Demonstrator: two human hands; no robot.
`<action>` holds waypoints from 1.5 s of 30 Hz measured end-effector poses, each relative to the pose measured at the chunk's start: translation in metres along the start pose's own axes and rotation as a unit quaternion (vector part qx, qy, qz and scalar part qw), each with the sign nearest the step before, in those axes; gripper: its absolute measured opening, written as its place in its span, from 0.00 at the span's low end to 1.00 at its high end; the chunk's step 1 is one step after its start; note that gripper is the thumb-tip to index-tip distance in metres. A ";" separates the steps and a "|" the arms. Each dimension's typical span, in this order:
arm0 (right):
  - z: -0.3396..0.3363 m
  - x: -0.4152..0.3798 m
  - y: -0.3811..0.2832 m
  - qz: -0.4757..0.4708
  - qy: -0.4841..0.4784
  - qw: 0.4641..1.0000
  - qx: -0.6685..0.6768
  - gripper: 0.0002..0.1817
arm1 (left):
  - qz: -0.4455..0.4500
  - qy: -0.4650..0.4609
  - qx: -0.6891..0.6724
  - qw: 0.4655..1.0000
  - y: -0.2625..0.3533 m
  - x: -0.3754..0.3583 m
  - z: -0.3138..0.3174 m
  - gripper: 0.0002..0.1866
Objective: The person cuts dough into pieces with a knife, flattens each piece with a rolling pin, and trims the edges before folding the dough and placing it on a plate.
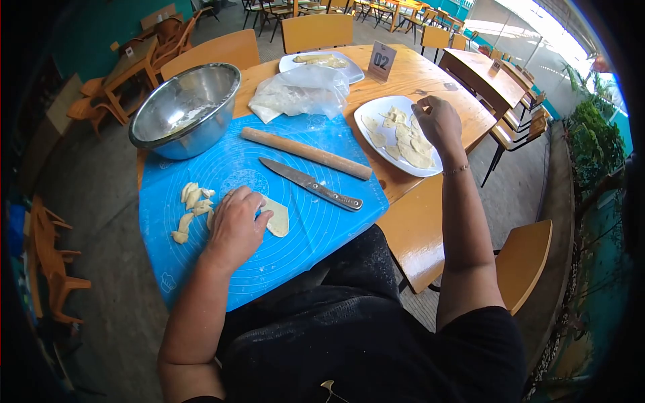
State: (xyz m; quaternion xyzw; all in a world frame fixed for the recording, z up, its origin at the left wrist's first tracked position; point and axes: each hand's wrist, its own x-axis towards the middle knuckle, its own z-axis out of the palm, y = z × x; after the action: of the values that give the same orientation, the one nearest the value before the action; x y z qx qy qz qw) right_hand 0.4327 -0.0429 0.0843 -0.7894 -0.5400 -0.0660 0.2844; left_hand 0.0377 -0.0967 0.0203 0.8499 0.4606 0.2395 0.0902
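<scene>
My left hand (236,225) rests low on the blue mat (329,228), fingers curled down and thumb apart from them. Its thumb touches or overlaps the edge of a flat dough piece (276,218). Just left of that hand lie several small folded dough pieces (191,198), one partly hidden by the hand. Over the right side of a white plate (368,111), my right hand (440,125) is raised with its fingertips pinched together; what they hold, if anything, I cannot make out. Thin flat dough pieces (411,144) overlap on that plate, beneath the hand.
A rolling pin (306,153) and a knife (312,185) lie across the mat. Around its far side stand a steel bowl (188,111), a clear plastic bag (299,93), another plate (356,72) with dough, and a number sign (381,62). Chairs (317,32) surround the wooden table (430,67).
</scene>
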 end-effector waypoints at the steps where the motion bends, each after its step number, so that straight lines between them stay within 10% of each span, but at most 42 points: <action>1: -0.003 -0.006 -0.004 -0.002 -0.001 1.000 0.000 0.16 | 0.000 -0.010 -0.028 1.000 0.000 0.000 0.001 0.06; 18: 0.076 -0.147 -0.148 -0.382 -0.163 0.890 0.186 0.13 | -0.051 0.086 -0.081 0.992 -0.015 0.000 0.000 0.06; 45: 0.067 -0.159 -0.150 -0.277 -0.179 0.920 0.212 0.08 | -0.008 0.036 -0.081 0.996 -0.013 -0.005 -0.009 0.10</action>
State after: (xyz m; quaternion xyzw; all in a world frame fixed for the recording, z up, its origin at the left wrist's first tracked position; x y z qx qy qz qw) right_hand 0.2207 -0.0988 0.0198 -0.5284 -0.7799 0.1162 0.3145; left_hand 0.0217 -0.0941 0.0215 0.8272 0.4493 0.3053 0.1437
